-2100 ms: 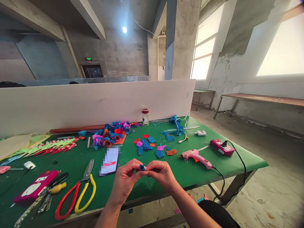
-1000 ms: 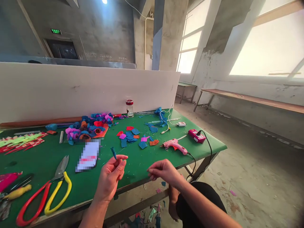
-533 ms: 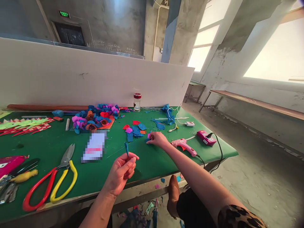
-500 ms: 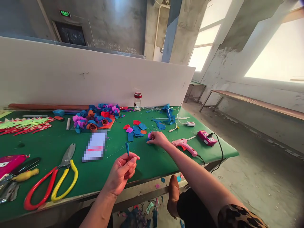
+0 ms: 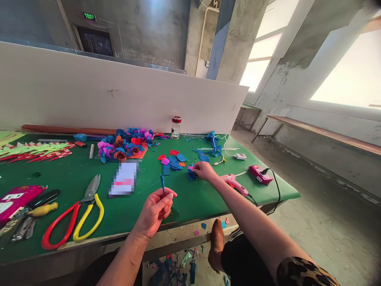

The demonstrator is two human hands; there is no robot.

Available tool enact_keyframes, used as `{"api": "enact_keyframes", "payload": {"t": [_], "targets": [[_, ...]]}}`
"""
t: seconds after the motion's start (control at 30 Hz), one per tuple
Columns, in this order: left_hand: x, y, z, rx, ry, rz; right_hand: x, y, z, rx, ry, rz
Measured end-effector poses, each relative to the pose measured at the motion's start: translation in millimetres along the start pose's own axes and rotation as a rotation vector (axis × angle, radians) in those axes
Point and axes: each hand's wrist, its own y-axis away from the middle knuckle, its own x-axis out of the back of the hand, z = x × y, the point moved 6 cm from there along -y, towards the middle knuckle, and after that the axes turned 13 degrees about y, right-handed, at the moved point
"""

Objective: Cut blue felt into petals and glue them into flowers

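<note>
My left hand (image 5: 157, 208) is closed in a pinch around a small rolled blue paper petal (image 5: 162, 182), which points upward above the table's front. Further right, my right hand (image 5: 204, 171) reaches over the green tabletop, thumb and finger closed on a blue paper petal (image 5: 192, 176); a bit of pink paper (image 5: 190, 168) shows beside the fingertips. Just left of that lies a loose pile of blue, red and pink petals (image 5: 174, 162). A pink glue gun (image 5: 236, 186) rests beside my right wrist, partly hidden by the forearm.
Finished paper flowers (image 5: 126, 147) sit in a cluster at the back left, near a glass jar (image 5: 176, 129). Large scissors (image 5: 89, 198) with red and yellow handles lie front left. A pink power strip (image 5: 260, 174) with a black cord is on the right.
The view has shifted slightly. More of the blue petal now shows at my right fingertips, raised a little. My left hand keeps its hold on the rolled petal.
</note>
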Motion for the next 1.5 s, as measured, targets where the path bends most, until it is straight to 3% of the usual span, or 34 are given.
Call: {"api": "enact_keyframes", "payload": {"t": [0.2, 0.43, 0.7, 1.0, 1.5], "targets": [[2.0, -1.8, -0.2, 0.001, 0.011, 0.008, 7.2, -2.3, -0.2, 0.039, 0.073, -0.016], [2.1, -1.8, -0.5, 0.005, 0.006, 0.004, 4.5, 6.6, -24.6, 0.175, 0.223, -0.082], [3.3, -1.5, -0.1, 0.012, 0.013, -0.009, 5.1, 1.1, -32.8, 0.168, 0.316, -0.108], [2.3, 2.8, 6.0, 0.019, 0.028, -0.001, 7.9, -4.7, -19.6, 0.113, 0.181, -0.085], [6.6, 0.0, 4.5, 0.022, 0.034, -0.018, 17.5, -9.8, 17.0, -0.006, -0.280, -0.050]]}}
